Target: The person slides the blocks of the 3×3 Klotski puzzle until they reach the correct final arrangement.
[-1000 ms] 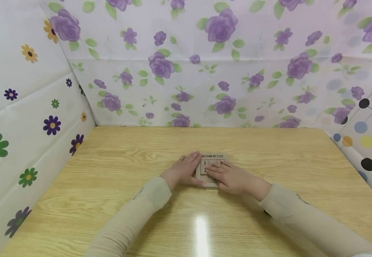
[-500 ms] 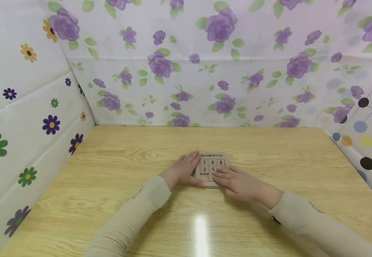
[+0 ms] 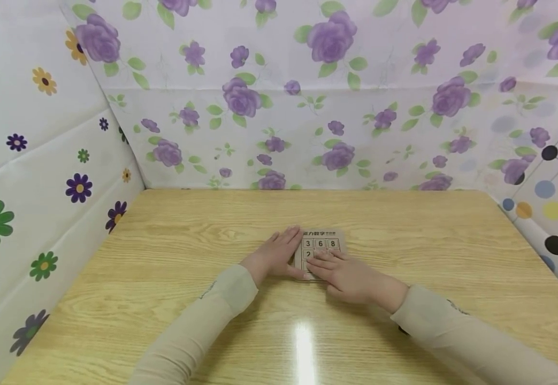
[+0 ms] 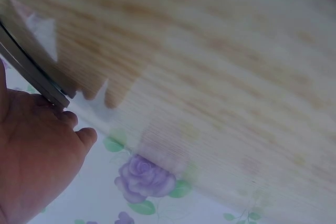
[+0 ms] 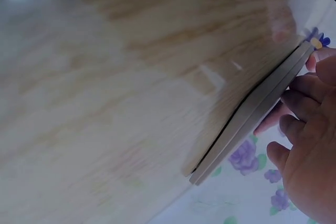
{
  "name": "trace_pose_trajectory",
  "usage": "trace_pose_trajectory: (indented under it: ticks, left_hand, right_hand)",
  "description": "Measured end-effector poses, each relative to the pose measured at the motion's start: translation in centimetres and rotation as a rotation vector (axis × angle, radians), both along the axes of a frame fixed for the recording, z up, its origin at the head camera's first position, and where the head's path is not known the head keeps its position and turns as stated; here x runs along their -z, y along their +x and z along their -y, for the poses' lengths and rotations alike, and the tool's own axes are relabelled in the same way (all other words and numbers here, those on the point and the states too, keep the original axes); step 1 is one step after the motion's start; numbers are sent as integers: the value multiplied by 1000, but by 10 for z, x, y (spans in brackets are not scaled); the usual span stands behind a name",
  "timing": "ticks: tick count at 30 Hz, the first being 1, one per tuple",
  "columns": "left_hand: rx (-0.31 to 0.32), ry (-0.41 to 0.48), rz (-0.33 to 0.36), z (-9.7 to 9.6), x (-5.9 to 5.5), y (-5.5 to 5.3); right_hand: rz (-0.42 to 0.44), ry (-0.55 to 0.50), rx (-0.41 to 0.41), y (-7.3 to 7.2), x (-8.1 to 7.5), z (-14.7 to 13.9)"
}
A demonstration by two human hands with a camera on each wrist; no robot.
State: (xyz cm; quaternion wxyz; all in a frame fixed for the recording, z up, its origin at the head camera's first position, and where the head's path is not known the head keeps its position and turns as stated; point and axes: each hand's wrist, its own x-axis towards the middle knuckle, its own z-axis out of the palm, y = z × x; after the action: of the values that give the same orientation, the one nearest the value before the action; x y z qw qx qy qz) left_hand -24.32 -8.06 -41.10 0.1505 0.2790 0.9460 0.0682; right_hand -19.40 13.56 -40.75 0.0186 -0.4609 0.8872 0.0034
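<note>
A beige number slide puzzle [image 3: 341, 238] lies flat on the table, with dark printed characters along its far edge. Its far row of tiles [image 3: 320, 244] reads 3, 6, 8, and a 2 shows below the 3. My left hand [image 3: 276, 258] holds the board's left side, thumb at the near corner and fingers toward the far corner. Over the lower tiles rests my right hand [image 3: 351, 275], its extended fingers touching them and hiding several numbers. Both wrist views show the board edge-on, the left [image 4: 37, 74] and the right [image 5: 252, 114], beside each hand.
The wood-grain table [image 3: 201, 224] surrounds the puzzle on all sides. A purple-flowered cloth [image 3: 279, 117] stands behind the table. Other patterned cloths, one flowered [image 3: 52, 160] and one dotted [image 3: 555, 214], bound the left and right sides.
My right hand first drew back right and nearer, uncovering the 6 and 5, then slid left over the lower tiles. A tile now seems to fill the near-left spot. The left hand stayed still.
</note>
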Motion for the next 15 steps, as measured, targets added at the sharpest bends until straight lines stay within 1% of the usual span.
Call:
trace_pose_trajectory:
  ticks: [7,13,15]
  left_hand:
    - [-3,-13,-10,0,0,0]
    - [0,-20,-12,-1,1,0]
    - [-4,-18,-14,-1,1,0]
  right_hand:
    - [17,-15,-3,-2,2,-5]
    - [75,-51,50,1,3,-23]
    - [81,-64,66,2,3,-30]
